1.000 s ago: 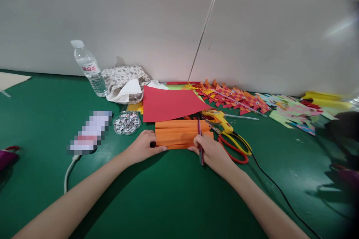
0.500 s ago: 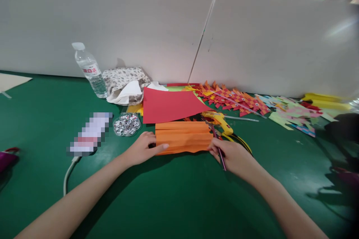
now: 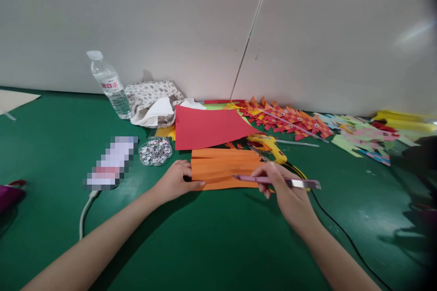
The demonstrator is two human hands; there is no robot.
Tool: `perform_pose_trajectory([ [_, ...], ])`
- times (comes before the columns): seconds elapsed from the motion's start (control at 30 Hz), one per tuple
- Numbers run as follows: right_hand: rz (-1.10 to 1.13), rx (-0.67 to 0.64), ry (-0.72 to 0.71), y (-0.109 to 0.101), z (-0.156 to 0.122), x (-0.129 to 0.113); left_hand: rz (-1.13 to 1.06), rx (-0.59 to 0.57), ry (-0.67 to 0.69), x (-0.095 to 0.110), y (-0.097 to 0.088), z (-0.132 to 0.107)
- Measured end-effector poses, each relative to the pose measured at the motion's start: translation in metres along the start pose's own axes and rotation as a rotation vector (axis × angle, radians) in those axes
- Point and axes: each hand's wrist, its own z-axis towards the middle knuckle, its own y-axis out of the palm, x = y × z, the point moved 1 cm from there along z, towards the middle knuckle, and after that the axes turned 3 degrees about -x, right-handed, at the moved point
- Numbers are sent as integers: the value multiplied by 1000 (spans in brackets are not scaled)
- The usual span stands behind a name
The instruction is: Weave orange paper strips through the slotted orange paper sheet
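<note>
In the head view, the bottle (image 3: 111, 86) at far left has red characters on its label, 白 among them; the phone's (image 3: 111, 163) pixelated screen is unreadable; the right hand (image 3: 288, 195) grips a pen (image 3: 246, 178) over the orange paper (image 3: 218, 168), mid-table, tip contact unclear; the left hand (image 3: 174, 182) curls at its left edge, pinch uncertain; scissors (image 3: 300, 173) are mostly hidden behind the right hand.

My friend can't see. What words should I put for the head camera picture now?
A person's right hand holds a slim purple tool over orange paper on a green table, while the left hand touches the paper's left end. Red paper and a yellow glue gun lie behind, a water bottle farther left.
</note>
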Motion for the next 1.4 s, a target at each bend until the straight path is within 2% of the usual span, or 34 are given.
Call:
perform_pose_trajectory([
  [0.13, 243, -128, 219, 19, 9, 0, -53, 52, -40, 1, 2, 1],
  [0.2, 341, -142, 248, 28, 15, 2, -55, 37, -46, 2, 3, 2],
  [0.4, 477, -68, 238, 55, 27, 19, -3, 7, -8, 2, 1, 2],
  [0.63, 308, -36, 213, 67, 24, 42, -34, -74, 34, -1, -12, 2],
  [0.83, 261, -58, 159, 66, 21, 37, -43, -76, 60, -8, -16, 0],
  [1.17, 144, -113, 88, 69, 20, 32, -39, -128, 143, -4, -19, 1],
  [1.4, 95, -65, 83, 65, 20, 38, -29, -140, 150, -5, -18, 0],
])
